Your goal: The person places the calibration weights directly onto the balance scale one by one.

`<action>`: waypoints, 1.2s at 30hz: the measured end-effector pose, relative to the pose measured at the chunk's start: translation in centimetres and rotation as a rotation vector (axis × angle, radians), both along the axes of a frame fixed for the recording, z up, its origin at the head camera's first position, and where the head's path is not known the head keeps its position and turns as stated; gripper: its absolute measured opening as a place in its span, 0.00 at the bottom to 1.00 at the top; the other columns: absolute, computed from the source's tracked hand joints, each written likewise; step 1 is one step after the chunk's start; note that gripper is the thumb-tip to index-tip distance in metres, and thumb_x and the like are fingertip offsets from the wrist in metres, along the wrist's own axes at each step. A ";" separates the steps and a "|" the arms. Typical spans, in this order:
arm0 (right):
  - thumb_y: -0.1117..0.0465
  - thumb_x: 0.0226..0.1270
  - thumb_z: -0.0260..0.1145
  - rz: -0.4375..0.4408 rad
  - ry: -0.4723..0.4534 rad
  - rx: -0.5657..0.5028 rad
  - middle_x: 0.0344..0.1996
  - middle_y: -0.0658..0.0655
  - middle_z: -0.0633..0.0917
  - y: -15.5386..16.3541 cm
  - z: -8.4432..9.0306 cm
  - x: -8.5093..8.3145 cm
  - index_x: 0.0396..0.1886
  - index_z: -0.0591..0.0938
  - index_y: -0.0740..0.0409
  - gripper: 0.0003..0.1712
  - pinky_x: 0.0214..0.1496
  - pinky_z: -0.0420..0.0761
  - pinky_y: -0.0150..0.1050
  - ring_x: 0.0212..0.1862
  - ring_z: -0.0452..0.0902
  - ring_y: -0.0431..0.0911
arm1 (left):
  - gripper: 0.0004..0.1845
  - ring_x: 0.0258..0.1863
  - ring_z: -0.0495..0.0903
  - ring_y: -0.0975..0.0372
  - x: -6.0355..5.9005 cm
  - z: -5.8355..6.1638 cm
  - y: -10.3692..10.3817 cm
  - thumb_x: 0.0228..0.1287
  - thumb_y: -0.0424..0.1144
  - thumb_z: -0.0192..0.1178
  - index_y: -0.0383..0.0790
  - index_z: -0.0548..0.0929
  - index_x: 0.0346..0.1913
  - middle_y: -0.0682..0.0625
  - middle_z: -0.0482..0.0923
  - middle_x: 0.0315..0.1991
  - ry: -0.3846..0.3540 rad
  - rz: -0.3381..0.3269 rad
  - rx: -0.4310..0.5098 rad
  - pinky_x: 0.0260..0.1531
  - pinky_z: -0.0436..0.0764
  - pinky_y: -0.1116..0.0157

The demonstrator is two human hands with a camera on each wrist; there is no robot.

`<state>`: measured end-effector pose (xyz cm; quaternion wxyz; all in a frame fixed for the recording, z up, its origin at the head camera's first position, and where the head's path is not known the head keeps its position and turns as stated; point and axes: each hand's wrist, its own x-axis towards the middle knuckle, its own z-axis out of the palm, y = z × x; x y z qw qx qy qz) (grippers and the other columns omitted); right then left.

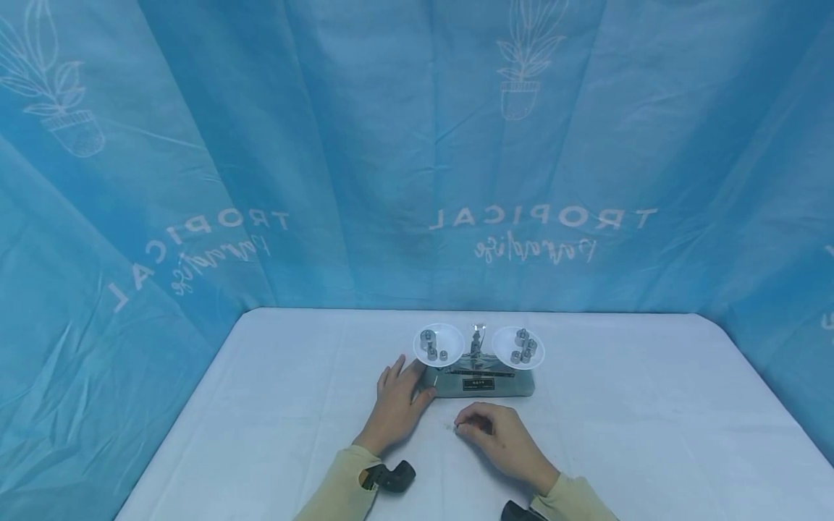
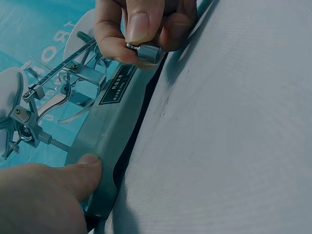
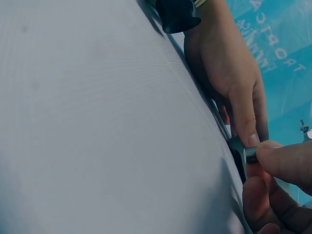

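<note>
My right hand (image 1: 504,438) pinches a small metal weight with a knob (image 2: 150,53) between thumb and fingers, just above the cloth in front of a balance scale (image 1: 446,388). At the scale's left end, my left hand (image 1: 394,407) rests with its fingers extended. Its thumb (image 2: 87,170) presses on the green base. Several metal weights (image 1: 427,337) stand in the scale's left white pan (image 1: 454,340). Several more weights (image 1: 522,337) stand in the right white pan (image 1: 504,343). In the right wrist view, the fingertips partly cover the held weight (image 3: 250,155).
A white cloth (image 1: 651,420) covers the table under the scale and both arms. Blue printed curtains (image 1: 365,145) hang behind the table and at its sides. Dark wrist cameras (image 1: 397,476) sit on both wrists.
</note>
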<state>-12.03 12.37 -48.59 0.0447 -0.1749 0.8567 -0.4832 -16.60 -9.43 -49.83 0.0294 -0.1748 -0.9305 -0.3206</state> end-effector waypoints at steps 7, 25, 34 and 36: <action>0.52 0.70 0.68 -0.019 -0.007 0.007 0.37 0.40 0.87 0.0 0.1 0.0 0.39 0.87 0.47 0.06 0.40 0.80 0.33 0.36 0.77 0.36 | 0.32 0.78 0.48 0.43 0.0 -0.1 0.0 0.76 0.49 0.53 0.40 0.64 0.77 0.45 0.64 0.75 -0.002 -0.001 0.009 0.75 0.42 0.38; 0.54 0.71 0.68 -0.002 0.048 -0.022 0.35 0.42 0.87 0.1 1.6 0.2 0.39 0.87 0.51 0.07 0.36 0.82 0.32 0.34 0.78 0.36 | 0.32 0.78 0.49 0.42 0.1 0.0 -0.1 0.76 0.49 0.53 0.40 0.64 0.76 0.44 0.64 0.75 -0.004 0.003 0.007 0.75 0.43 0.38; 0.54 0.71 0.67 -0.016 0.059 -0.021 0.35 0.41 0.86 0.2 2.6 0.4 0.41 0.87 0.51 0.07 0.36 0.82 0.32 0.34 0.78 0.35 | 0.32 0.78 0.49 0.42 0.0 0.0 0.0 0.76 0.49 0.53 0.40 0.64 0.77 0.45 0.64 0.75 0.001 0.003 0.004 0.75 0.43 0.37; 0.54 0.71 0.67 -0.017 0.066 -0.027 0.35 0.42 0.86 0.1 2.8 0.4 0.41 0.87 0.51 0.08 0.36 0.82 0.32 0.35 0.78 0.35 | 0.32 0.78 0.49 0.42 0.0 0.0 0.0 0.76 0.49 0.53 0.40 0.64 0.77 0.45 0.64 0.75 0.004 0.000 0.005 0.75 0.43 0.37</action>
